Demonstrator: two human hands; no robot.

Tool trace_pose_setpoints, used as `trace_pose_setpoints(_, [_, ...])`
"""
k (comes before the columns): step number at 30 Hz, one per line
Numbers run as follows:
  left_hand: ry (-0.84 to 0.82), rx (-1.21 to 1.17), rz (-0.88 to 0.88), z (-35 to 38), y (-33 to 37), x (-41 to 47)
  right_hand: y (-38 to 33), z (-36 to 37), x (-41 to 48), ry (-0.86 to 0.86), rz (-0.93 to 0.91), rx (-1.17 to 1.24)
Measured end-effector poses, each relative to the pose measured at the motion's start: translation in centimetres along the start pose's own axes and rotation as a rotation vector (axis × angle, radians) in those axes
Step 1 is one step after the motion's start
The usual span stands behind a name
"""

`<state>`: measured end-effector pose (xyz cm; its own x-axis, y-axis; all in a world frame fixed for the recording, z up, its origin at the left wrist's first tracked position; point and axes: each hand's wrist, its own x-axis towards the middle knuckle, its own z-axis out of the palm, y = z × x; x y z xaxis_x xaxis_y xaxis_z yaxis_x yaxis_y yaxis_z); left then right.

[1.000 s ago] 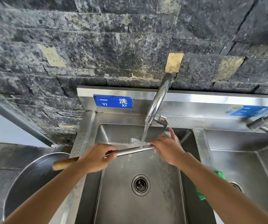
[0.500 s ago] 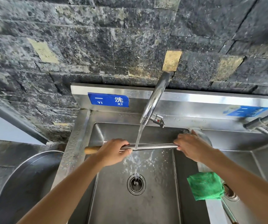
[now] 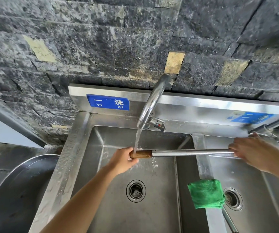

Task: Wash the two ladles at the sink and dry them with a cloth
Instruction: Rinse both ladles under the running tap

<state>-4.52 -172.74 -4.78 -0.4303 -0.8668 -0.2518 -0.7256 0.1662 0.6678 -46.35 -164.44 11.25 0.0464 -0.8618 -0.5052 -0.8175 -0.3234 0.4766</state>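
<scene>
The dark stone wall [image 3: 101,39] backs a stainless double sink [image 3: 78,148]. A large steel basin [image 3: 17,190] sits to the left of it. The left bowl [image 3: 152,207] takes a running stream from the faucet [image 3: 152,101]; the right bowl [image 3: 253,207] lies beyond the divider. A folded green cloth [image 3: 206,194] rests on that divider, overhanging toward the right drain.

You hold one ladle [image 3: 190,152] level across both bowls. Its wooden grip end sits under the stream, over the left bowl, and the steel shaft runs right over the divider. Your left hand [image 3: 123,159] is closed around the wooden end, fingers wrapped. Your right hand [image 3: 253,152] is curled over the shaft's far end above the right bowl. The ladle's cup is hidden behind that hand, so its position cannot be confirmed. A thin steel rod [image 3: 229,221], possibly the second ladle's handle, shows below the cloth.
</scene>
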Motion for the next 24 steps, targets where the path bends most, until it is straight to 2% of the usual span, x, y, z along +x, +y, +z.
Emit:
trace_pose_setpoints(4, [-0.009, -0.03, -0.034, 0.6, 1.6, 0.3, 0.7, 0.4, -0.6, -0.006, 0.031, -0.023])
trace_pose_setpoints(8, [0.015, 0.112, -0.051, -0.2, 2.3, 0.0, -1.3, -0.2, 1.3, 0.022, -0.002, 0.012])
trace_pose_setpoints(11, [0.033, 0.235, -0.011, -1.5, 2.5, -0.6, -3.9, -1.2, 3.5, 0.074, -0.03, 0.06])
trace_pose_setpoints(15, [-0.033, 0.273, 0.004, -3.7, 3.0, -1.4, -8.4, -3.1, 6.5, 0.146, -0.097, 0.258])
trace_pose_setpoints(24, [-0.089, 0.447, -0.079, -7.3, 2.8, -2.9, -18.8, -5.3, 11.6, 0.265, -0.261, 0.489])
